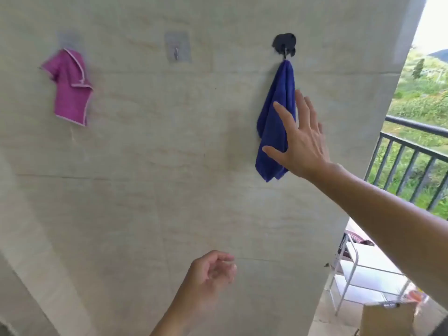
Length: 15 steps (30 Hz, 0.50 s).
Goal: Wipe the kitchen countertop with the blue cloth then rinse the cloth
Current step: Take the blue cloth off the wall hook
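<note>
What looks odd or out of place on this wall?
Little stands out. The blue cloth hangs neatly from its black hook; the pink cloth hangs bunched and crooked, and the middle hook holds nothing.

blue cloth (274, 132): right edge hidden | right hand (300, 141): overlaps cloth, contact unclear

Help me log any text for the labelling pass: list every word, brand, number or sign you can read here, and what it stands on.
None can be read.
The blue cloth, pink cloth, hooks and wall bear no lettering.
A dark mark on top of the cardboard box is too blurred to read.
</note>
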Motion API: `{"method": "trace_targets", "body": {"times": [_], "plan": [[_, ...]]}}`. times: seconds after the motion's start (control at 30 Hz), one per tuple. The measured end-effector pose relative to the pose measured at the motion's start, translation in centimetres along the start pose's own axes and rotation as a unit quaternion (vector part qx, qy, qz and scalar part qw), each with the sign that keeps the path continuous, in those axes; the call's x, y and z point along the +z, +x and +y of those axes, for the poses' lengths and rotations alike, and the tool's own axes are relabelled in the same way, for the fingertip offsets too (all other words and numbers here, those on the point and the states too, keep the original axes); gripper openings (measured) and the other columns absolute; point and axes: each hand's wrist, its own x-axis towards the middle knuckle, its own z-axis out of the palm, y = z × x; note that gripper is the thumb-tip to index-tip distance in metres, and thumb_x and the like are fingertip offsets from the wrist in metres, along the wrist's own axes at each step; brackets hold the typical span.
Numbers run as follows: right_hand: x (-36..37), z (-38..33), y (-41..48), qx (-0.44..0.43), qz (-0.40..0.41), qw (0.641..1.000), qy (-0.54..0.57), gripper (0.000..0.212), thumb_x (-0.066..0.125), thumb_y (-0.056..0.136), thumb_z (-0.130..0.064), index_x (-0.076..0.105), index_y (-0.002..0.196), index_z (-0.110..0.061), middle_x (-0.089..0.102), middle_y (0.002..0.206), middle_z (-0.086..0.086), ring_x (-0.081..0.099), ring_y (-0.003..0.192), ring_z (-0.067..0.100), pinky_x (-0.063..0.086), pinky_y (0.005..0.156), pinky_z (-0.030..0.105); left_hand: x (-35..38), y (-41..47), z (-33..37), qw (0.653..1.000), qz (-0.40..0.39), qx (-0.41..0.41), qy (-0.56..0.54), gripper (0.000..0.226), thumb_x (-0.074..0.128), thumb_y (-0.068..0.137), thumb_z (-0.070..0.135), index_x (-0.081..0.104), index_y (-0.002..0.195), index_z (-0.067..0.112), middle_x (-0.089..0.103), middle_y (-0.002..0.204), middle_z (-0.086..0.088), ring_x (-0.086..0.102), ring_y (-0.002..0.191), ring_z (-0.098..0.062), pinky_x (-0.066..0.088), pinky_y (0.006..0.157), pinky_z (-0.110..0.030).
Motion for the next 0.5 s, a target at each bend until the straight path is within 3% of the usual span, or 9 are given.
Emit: {"method": "trace_targets", "body": {"times": [0.07,0.13,0.2,0.27,0.4,0.5], "plan": [[0.5,0.3,1.8,0.013,0.033,0.999,-0.013,0.091,0.066,0.079,-0.052,0.010,0.149,-0.033,-0.006,0.159,0.010,0.015,0.142,0.036,0.037,0.101,0.049,0.1,0.7,0.4,1.000,0.011,0.014,-0.009,0.053,0.066,0.060,0.059,0.066,0.096,0.020,0.072,0.080,-0.004,0.066,0.076,-0.010,0.046,0.070,-0.022],[1.4,0.7,3.3,0.032,0.028,0.999,-0.012,0.084,0.066,0.082,-0.043,0.016,0.148,-0.030,0.006,0.157,0.011,0.040,0.126,0.036,0.049,0.078,0.042,0.1,1.5,0.7,0.999,0.016,0.033,-0.012,0.053,0.067,0.061,0.059,0.067,0.097,0.020,0.071,0.080,-0.003,0.066,0.077,-0.011,0.045,0.071,-0.022],[2.0,1.2,4.3,0.037,0.012,0.999,0.011,0.071,0.062,0.086,-0.032,0.025,0.146,-0.025,0.025,0.148,0.011,0.055,0.103,0.036,0.048,0.065,0.036,0.0,2.2,1.2,0.999,0.022,0.036,-0.011,0.053,0.067,0.060,0.059,0.067,0.098,0.021,0.072,0.084,-0.003,0.068,0.081,-0.013,0.046,0.072,-0.021],[1.5,1.5,5.2,0.038,0.026,0.997,0.059,0.058,0.057,0.089,-0.024,0.035,0.143,-0.021,0.039,0.135,0.011,0.058,0.090,0.037,0.046,0.068,0.036,-0.2,2.8,1.7,0.999,0.022,0.044,-0.008,0.053,0.067,0.060,0.059,0.067,0.098,0.022,0.072,0.085,-0.001,0.069,0.085,-0.016,0.047,0.074,-0.023],[-1.5,1.1,7.7,0.050,0.166,0.974,0.148,0.044,0.053,0.089,-0.024,0.049,0.133,-0.020,0.051,0.123,0.007,0.057,0.088,0.025,0.047,0.076,0.033,-0.7,4.3,1.8,0.998,0.004,0.054,0.017,0.045,0.066,0.063,0.058,0.068,0.096,0.029,0.071,0.085,0.002,0.068,0.089,-0.018,0.052,0.083,-0.033],[-4.1,0.4,9.6,0.078,0.254,0.941,0.210,0.042,0.052,0.086,-0.025,0.051,0.128,-0.023,0.052,0.120,-0.002,0.048,0.088,0.000,0.039,0.076,0.009,-1.2,5.5,1.4,0.998,-0.024,0.052,0.033,0.034,0.066,0.064,0.059,0.068,0.094,0.042,0.070,0.090,0.003,0.067,0.094,-0.015,0.052,0.089,-0.036]]}}
